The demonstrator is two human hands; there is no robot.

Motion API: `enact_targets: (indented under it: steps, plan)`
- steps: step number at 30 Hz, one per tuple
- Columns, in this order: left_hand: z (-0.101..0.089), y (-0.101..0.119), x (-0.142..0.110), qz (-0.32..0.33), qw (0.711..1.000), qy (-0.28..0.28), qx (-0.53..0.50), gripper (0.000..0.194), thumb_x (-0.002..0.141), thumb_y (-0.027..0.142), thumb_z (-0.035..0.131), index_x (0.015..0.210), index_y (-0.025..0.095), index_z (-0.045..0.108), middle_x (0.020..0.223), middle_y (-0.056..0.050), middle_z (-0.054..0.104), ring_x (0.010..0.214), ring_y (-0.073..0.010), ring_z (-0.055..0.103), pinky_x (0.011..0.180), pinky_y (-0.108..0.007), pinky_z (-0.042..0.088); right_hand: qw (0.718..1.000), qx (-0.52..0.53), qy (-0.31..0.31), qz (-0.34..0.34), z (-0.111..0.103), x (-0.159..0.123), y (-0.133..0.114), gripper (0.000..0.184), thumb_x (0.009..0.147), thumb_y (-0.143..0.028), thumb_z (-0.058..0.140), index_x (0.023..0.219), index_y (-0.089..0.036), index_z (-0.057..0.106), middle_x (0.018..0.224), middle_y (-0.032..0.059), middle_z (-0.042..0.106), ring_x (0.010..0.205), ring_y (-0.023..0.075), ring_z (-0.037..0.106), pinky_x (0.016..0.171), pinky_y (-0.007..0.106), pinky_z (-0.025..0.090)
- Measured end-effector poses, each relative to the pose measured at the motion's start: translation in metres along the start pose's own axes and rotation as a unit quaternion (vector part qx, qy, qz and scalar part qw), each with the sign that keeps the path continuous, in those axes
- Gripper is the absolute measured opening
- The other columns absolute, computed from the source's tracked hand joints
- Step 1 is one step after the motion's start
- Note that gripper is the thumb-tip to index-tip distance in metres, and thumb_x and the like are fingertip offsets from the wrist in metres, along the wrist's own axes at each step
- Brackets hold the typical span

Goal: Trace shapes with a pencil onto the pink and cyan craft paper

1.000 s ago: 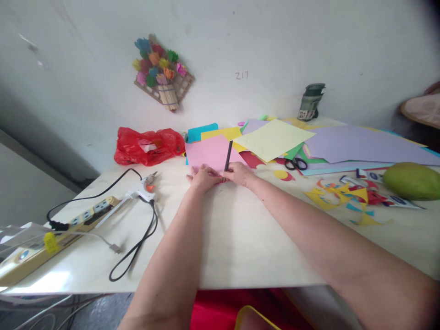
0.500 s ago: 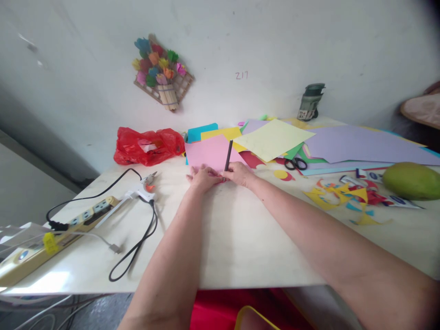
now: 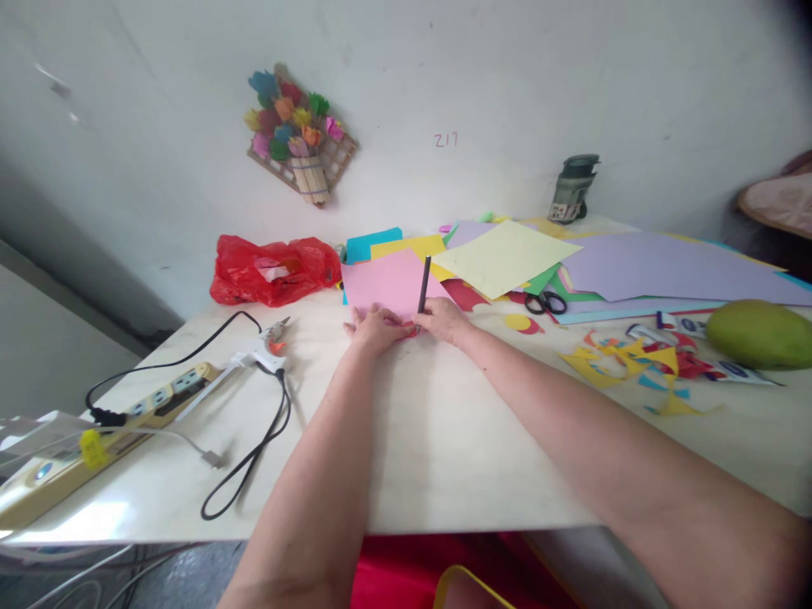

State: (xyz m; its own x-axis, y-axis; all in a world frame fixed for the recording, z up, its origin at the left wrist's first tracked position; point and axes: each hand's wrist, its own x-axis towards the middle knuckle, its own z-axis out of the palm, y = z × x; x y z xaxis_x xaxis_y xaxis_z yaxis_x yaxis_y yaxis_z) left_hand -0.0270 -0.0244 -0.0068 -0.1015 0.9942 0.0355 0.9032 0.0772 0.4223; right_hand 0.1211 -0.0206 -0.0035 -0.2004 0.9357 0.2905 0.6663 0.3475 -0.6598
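Note:
My right hand [image 3: 442, 320] is closed round a dark pen [image 3: 425, 284], which stands nearly upright with its tip low at the near edge of a pink sheet of paper [image 3: 386, 277]. Beside it, my left hand [image 3: 375, 327] lies on the table and the sheet's near edge, fingers spread. Under its fingertips a small red piece [image 3: 411, 331] shows, partly covered. The pen's tip is hidden by my right fingers. To the right of that hand lies a yellow circle [image 3: 518, 321] on a red scrap.
Black-handled scissors [image 3: 545, 302] and coloured paper sheets lie at the back. Paper scraps [image 3: 625, 359] and a green mango-like fruit [image 3: 759, 334] are on the right. On the left are a red plastic bag [image 3: 272, 271], a glue gun [image 3: 271, 351] and a power strip [image 3: 114, 440].
My right hand and the pen have shifted very slightly to the right. My left hand has stayed in place.

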Motion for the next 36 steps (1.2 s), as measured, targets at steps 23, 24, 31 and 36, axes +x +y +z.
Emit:
enact_targets:
  steps: [23, 24, 31, 36]
  plan:
    - [-0.005, -0.003, 0.0, 0.021, 0.999, -0.015, 0.028, 0.035, 0.066, 0.056, 0.056, 0.091, 0.032, 0.063, 0.137, 0.003, 0.033, 0.13, -0.0354, -0.002, 0.097, -0.06, 0.001, 0.962, 0.258, -0.09, -0.017, 0.004, -0.001, 0.003, 0.014, 0.072, -0.025, 0.057, 0.073, -0.012, 0.061, 0.06, 0.0037, 0.064, 0.056, 0.0128, 0.061, 0.056, 0.023, 0.049]
    - [-0.006, -0.004, 0.0, 0.02, 0.999, -0.022, 0.027, 0.035, 0.067, 0.057, 0.055, 0.092, 0.033, 0.063, 0.138, 0.004, 0.031, 0.13, -0.0354, -0.003, 0.097, -0.06, 0.0, 0.964, 0.251, -0.09, -0.021, 0.005, 0.0, 0.004, 0.015, 0.072, -0.026, 0.057, 0.074, -0.012, 0.062, 0.061, 0.004, 0.065, 0.056, 0.0129, 0.061, 0.056, 0.023, 0.049]
    - [-0.013, -0.012, 0.0, 0.036, 0.997, -0.062, 0.016, 0.038, 0.066, 0.056, 0.054, 0.099, 0.037, 0.06, 0.141, 0.007, 0.023, 0.13, -0.0335, -0.006, 0.096, -0.061, 0.0, 0.98, 0.182, -0.057, -0.058, 0.009, 0.001, 0.007, 0.024, 0.071, -0.034, 0.058, 0.078, -0.012, 0.065, 0.066, 0.0049, 0.066, 0.061, 0.0132, 0.06, 0.059, 0.023, 0.047]
    - [-0.012, -0.012, 0.001, 0.034, 0.997, -0.066, 0.019, 0.043, 0.066, 0.054, 0.054, 0.105, 0.038, 0.056, 0.142, 0.006, 0.023, 0.13, -0.0333, -0.006, 0.097, -0.06, -0.001, 0.985, 0.144, -0.019, -0.097, 0.013, 0.001, 0.007, 0.026, 0.069, -0.039, 0.059, 0.076, -0.015, 0.066, 0.072, 0.0041, 0.067, 0.068, 0.0141, 0.061, 0.063, 0.023, 0.045]
